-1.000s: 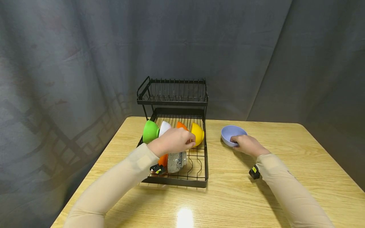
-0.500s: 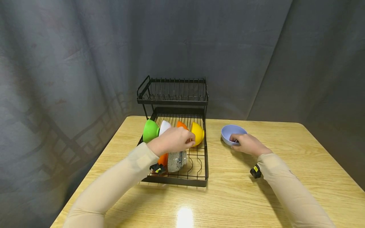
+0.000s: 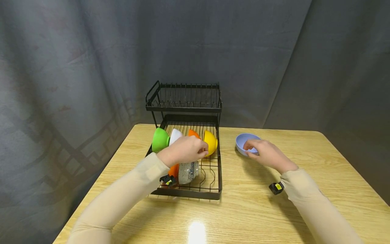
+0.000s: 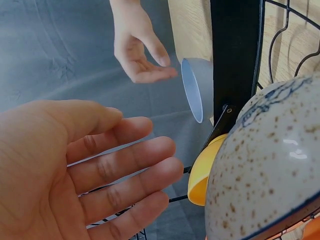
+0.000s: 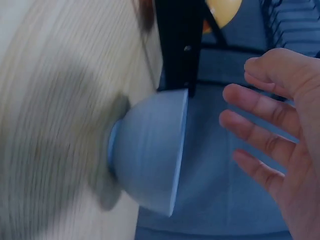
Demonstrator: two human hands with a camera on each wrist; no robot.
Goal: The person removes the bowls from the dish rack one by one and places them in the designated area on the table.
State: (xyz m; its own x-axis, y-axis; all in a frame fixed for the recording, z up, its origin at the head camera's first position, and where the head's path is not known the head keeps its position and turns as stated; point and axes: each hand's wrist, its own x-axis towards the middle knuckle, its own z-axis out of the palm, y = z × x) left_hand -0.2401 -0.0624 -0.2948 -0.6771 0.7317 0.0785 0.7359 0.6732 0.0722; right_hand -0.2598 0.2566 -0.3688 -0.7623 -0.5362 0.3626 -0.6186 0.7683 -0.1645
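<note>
My left hand hovers over the lower tier of the black dish rack, holding nothing, its fingers loosely extended in the left wrist view. Beneath and beside it, a speckled ceramic bowl stands on its side, with an orange bowl partly hidden behind the wrist. In the row behind are tilted green, white, orange and yellow bowls. Right of the rack, a periwinkle bowl sits upright on the table. My right hand is just off its near rim, fingers spread apart in the right wrist view.
The rack's upper tier has slots of black wire and holds no dishes. Grey curtain hangs behind the wooden table. A small black camera is strapped at the right wrist.
My right hand has let go of the periwinkle bowl's near rim and drawn back slightly toward me and to the right. The left hand stays where it was over the rack.
</note>
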